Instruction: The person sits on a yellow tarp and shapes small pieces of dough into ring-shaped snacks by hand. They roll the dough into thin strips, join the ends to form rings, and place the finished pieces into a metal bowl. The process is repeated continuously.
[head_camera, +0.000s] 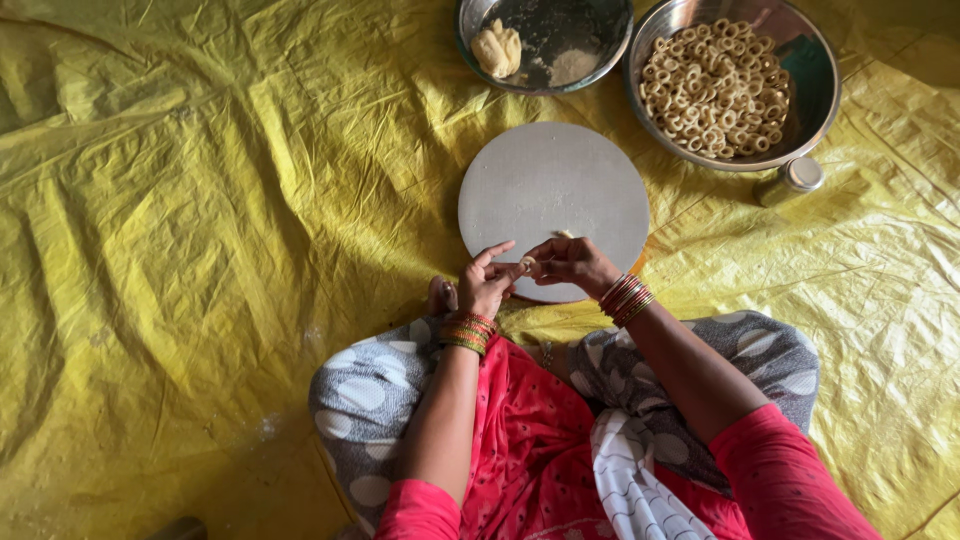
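I see the left hand (487, 285) and right hand (572, 264) pinching one small dough piece (527, 264) between fingertips, over the round board (553, 195)'s near edge. Step, I judge: shaping a ring. Next needs joined ends, then the bowl of rings (716, 88).
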